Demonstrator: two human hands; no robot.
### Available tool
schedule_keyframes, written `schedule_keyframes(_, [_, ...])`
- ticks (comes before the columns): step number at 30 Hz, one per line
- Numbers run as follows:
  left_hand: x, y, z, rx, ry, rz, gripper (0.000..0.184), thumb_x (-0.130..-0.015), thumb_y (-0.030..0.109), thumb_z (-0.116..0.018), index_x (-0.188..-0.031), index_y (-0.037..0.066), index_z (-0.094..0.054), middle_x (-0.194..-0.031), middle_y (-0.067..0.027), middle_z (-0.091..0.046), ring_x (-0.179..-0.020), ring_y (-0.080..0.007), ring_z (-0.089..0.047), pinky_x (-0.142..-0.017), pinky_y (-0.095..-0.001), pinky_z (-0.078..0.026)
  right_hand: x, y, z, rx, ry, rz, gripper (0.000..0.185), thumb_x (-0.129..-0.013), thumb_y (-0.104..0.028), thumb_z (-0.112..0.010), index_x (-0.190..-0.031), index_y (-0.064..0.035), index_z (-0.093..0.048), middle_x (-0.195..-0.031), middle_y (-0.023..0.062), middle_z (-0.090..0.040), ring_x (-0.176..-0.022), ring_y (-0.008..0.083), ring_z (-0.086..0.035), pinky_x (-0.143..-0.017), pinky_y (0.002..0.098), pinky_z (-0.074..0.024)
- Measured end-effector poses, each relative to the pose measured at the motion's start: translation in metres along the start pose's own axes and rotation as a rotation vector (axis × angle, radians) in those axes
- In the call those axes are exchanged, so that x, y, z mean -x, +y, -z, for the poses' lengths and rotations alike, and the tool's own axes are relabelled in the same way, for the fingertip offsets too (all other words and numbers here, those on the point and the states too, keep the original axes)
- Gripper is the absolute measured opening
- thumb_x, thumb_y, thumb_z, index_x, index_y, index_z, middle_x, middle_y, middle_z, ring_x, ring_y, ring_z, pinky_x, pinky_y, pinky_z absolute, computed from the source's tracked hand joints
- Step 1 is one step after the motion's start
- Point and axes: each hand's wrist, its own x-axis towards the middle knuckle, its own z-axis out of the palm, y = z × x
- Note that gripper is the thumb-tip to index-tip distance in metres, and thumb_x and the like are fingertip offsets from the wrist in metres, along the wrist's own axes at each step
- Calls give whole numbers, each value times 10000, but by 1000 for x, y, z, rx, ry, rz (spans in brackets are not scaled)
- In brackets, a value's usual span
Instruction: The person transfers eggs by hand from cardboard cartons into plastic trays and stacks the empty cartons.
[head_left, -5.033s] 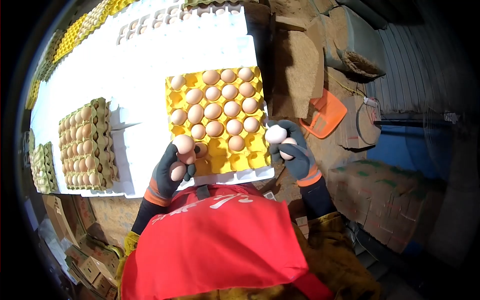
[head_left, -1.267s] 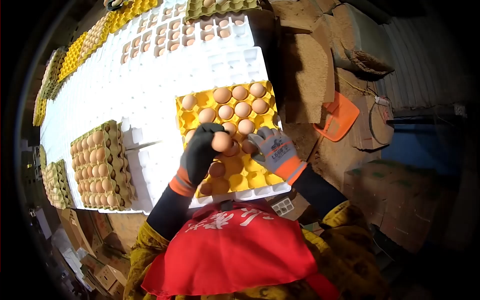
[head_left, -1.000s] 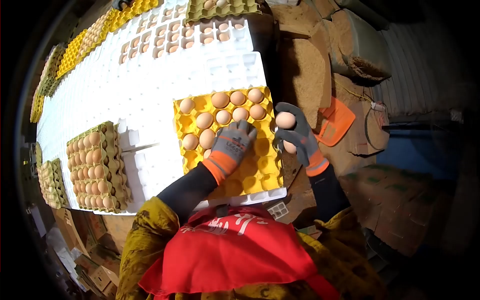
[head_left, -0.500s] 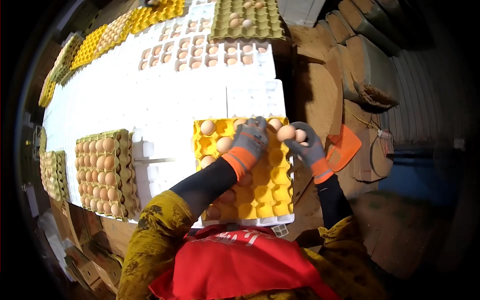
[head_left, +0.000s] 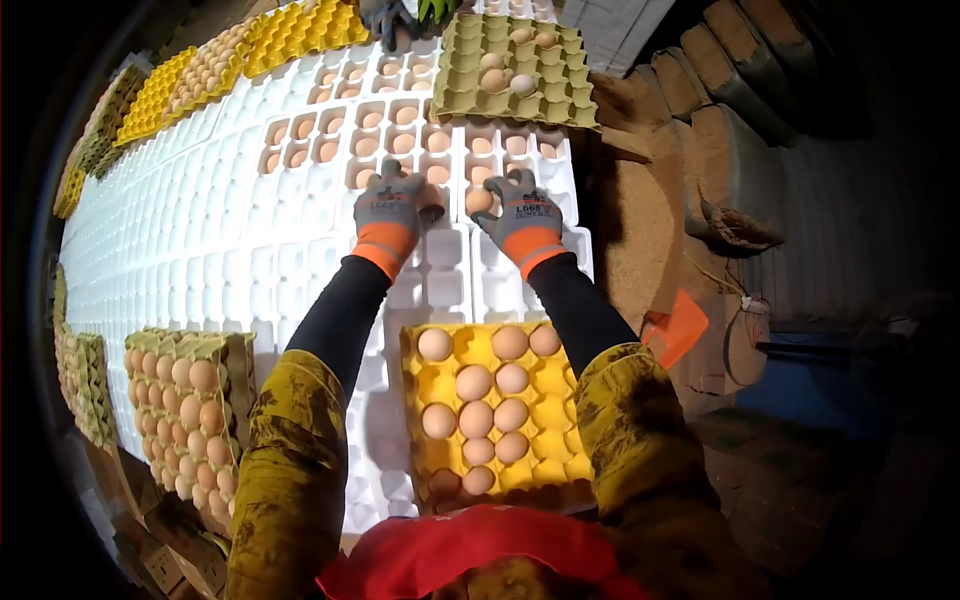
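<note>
Both gloved hands are at the white foam tray (head_left: 445, 285), side by side, just near of the filled cells. Left hand (head_left: 390, 205): fingers bent down, a brown egg (head_left: 431, 200) partly hidden by its right edge. Can't tell if it's gripped or just touched. Right hand (head_left: 524, 208): fingers slightly spread, tips at a lighter egg (head_left: 479, 201) on its left side. Can't tell if that's held or already let go.

Handling, my read: shells are thin, so light pad pressure only, spread over several fingers. Lower straight down, let the cell floor take the weight, then open. No dropping, no pushing. Main risk is shell-on-shell or a knock on a cell wall, so keep knuckles clear of the eggs in the far rows (head_left: 405, 114). Gloves hide the contact; check each egg sits level before lifting off. Hands are close, so lift up first, then back, no sideways sweep.

More eggs (head_left: 475, 418) sit in the yellow tray (head_left: 550, 415) on the near side, under the forearms. Watch the right sleeve (head_left: 635, 420); it overlaps that tray's right side in view. Green tray (head_left: 560, 82) is far right, close past the filled cells. Another person's gloved hand (head_left: 389, 22) is at the far edge; leave it room.
</note>
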Motion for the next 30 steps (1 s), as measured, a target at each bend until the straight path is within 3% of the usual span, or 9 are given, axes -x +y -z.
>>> schedule_keyframes(5, [2,-25,-14,-101,-31,-118,284,-911,209,-656,-1193,180,-687,-1108,-122,-633,-976,-317,-646,-757,-437,-544,1,54,-17,-208,-57,91,466,-946,-357,-653,-1380,-193,-614,-1330,147,-625,-1139,279,-643,-938,377,-531])
schedule_keyframes(7, [5,-43,-14,-84,-105,-162,382,-896,138,-652,-1277,171,-662,-1076,-96,-654,-950,-303,-641,-777,-417,-541,-9,46,31,-963,-392,-441,433,-967,-283,-667,-1380,-165,-613,-1224,115,-682,-961,151,-663,-834,284,-538])
schedule_keyframes(9, [8,-52,-15,44,61,-216,463,-890,81,-670,-1347,136,-626,-1054,-66,-670,-878,-235,-634,-762,-338,-535,-35,94,-16,-1390,62,-223,417,-950,-132,-702,-1356,-95,-614,-1117,88,-690,-793,52,-586,-718,224,-496])
schedule_keyframes(13, [6,-83,-37,1001,217,259,433,-945,162,-660,-1374,129,-609,-1151,-51,-656,-933,-132,-613,-838,-300,-508,-67,103,-33,-726,541,212,398,-935,-35,-639,-1327,-96,-617,-1182,136,-651,-1056,247,-620,-932,337,-496])
schedule_keyframes(15, [9,-91,-33,1163,350,287,465,-966,97,-565,-1431,103,-544,-1293,-68,-605,-1101,-159,-581,-939,-303,-483,-54,115,-42,-210,313,321,444,-907,-24,-630,-1334,-144,-617,-1297,170,-602,-1122,375,-587,-983,427,-492])
schedule_keyframes(21, [12,-101,-45,297,253,-151,468,-914,41,-611,-1371,135,-593,-1290,-125,-614,-1198,-321,-564,-1005,-419,-467,2,106,13,-942,326,-22,319,-953,-15,-624,-1272,-8,-633,-1208,104,-653,-1091,189,-631,-948,307,-505])
schedule_keyframes(24, [14,-92,-49,158,301,-122,417,-937,122,-618,-1353,123,-606,-1296,-133,-625,-1230,-351,-542,-1067,-457,-407,30,82,30,-753,126,-13,308,-899,-113,-730,-1205,-113,-694,-1161,99,-662,-958,221,-669,-793,325,-569])
schedule_keyframes(27, [14,-88,-43,126,373,-102,412,-942,169,-636,-1346,93,-610,-1337,-157,-611,-1236,-356,-547,-1076,-442,-410,20,55,8,-235,215,133,492,-856,-449,-739,-1261,-183,-654,-1165,115,-631,-1120,327,-586,-950,441,-486])
schedule_keyframes(30, [32,-75,-28,233,400,-81,385,-909,167,-670,-1291,122,-651,-1262,-140,-657,-1172,-349,-596,-1039,-447,-434,12,38,-2,-27,82,9,477,-848,-443,-738,-1241,-184,-663,-1134,118,-626,-1089,326,-589,-913,441,-494])
